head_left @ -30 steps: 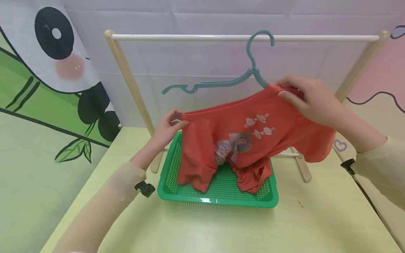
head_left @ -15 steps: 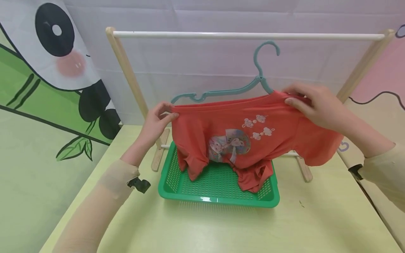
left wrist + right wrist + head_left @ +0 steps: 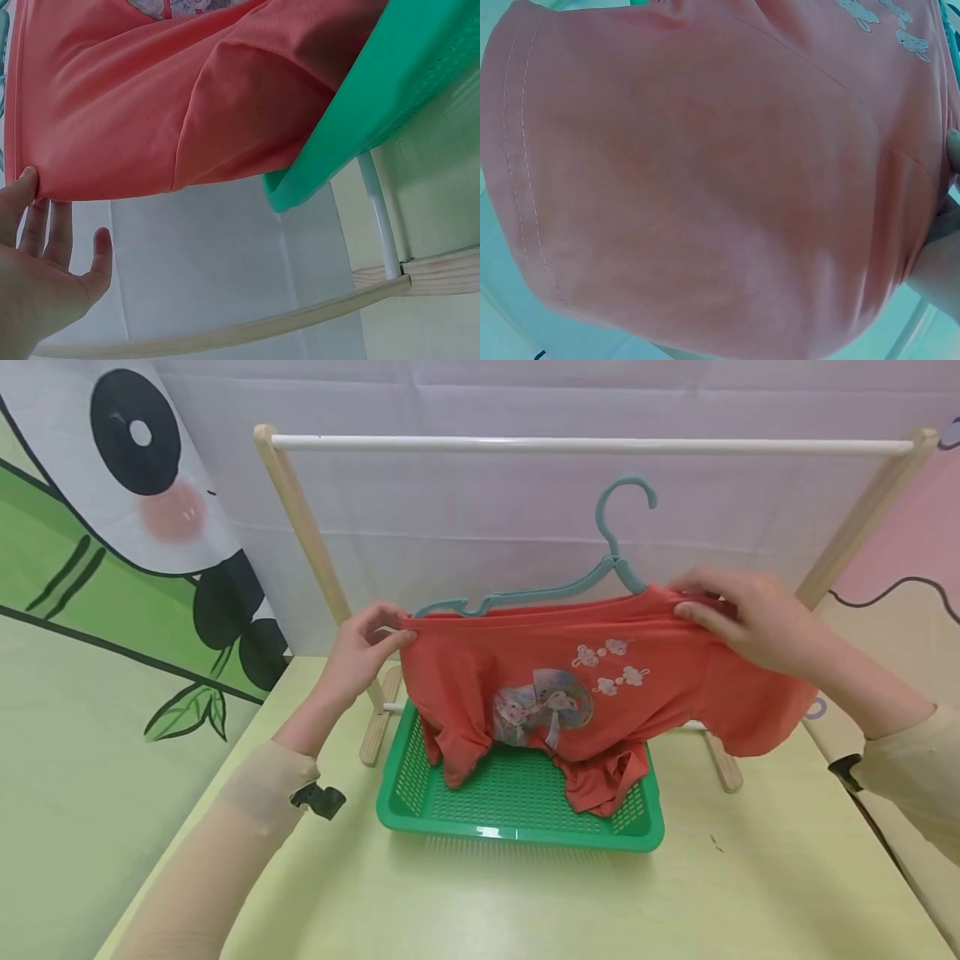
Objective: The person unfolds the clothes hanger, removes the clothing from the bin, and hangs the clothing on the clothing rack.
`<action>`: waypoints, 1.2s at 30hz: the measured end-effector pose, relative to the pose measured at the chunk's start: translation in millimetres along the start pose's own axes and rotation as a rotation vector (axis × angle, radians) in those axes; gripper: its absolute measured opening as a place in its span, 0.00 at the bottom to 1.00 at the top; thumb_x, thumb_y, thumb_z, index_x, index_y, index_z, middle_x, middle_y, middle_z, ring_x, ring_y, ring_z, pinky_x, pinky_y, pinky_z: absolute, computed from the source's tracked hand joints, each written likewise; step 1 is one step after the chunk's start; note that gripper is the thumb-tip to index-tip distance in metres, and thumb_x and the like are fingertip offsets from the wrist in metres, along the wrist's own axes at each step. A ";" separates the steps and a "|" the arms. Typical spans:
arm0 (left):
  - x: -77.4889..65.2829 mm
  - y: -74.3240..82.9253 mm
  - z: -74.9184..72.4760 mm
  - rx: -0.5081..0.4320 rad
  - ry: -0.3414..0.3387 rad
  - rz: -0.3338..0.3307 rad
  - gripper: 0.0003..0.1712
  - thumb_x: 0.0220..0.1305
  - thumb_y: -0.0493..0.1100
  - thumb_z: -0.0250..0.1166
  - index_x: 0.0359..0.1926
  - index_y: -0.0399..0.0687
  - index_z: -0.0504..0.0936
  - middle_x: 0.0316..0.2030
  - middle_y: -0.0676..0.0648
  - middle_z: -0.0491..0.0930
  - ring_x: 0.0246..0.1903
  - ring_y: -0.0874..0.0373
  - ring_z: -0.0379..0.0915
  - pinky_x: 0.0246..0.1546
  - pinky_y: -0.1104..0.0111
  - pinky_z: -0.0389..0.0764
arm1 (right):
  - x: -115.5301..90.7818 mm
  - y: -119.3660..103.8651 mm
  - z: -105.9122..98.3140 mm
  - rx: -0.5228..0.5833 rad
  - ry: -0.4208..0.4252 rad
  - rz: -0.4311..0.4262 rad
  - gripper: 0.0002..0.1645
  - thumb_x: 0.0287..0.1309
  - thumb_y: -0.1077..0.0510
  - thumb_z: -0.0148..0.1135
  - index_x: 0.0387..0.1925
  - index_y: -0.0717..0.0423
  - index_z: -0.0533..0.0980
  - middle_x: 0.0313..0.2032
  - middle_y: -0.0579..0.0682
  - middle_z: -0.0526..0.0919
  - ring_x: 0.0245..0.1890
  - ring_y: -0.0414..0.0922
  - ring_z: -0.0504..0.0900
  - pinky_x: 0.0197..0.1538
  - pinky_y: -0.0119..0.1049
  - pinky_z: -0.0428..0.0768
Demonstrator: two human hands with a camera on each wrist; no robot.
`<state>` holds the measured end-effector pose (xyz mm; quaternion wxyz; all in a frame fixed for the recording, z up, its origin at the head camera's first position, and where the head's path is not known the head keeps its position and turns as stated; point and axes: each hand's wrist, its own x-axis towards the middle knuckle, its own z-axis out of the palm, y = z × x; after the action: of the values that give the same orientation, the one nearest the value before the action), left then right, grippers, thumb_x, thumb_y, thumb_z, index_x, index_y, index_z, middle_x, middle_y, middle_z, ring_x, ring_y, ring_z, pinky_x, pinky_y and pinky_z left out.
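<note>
Where a pale backdrop (image 3: pixel 480 502) closes off the rear, a light yellow counter (image 3: pixel 525 906) runs toward the person and carries a clothes rack (image 3: pixel 465 444) with wooden legs and a white top bar. In front of the rack, a red shirt (image 3: pixel 645 710) is stretched between both hands above a green basket (image 3: pixel 517 836), its lower folds hanging down into it and one sleeve drooping outside, to the right. A teal hanger (image 3: pixel 558 592) rises from behind the shirt's upper edge, its hook apart from the bar; how far it reaches inside the cloth is hidden. The right hand (image 3: pixel 757 614) has its grip clamped on the shirt near the hanger's covered arm, thumb in front. The left hand (image 3: pixel 358 647) has its grip pinched on the opposite upper corner. Smaller are the round print (image 3: pixel 573 700) on the shirt and the dark buckle (image 3: pixel 321 800) at the left wrist.
</note>
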<state>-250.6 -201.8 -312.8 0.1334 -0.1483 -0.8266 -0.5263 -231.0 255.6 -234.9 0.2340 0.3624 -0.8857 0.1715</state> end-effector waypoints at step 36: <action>19.8 31.5 3.1 0.067 -0.034 0.038 0.12 0.67 0.43 0.65 0.50 0.46 0.81 0.40 0.57 0.82 0.38 0.67 0.82 0.48 0.74 0.78 | 7.0 -1.5 17.7 -0.012 -0.125 0.005 0.17 0.61 0.62 0.66 0.52 0.51 0.80 0.42 0.46 0.87 0.39 0.42 0.83 0.43 0.42 0.80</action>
<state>-256.9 -184.3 -280.4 0.1342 -0.1684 -0.8428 -0.4932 -239.4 242.3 -245.6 0.1800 0.3687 -0.9006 0.1438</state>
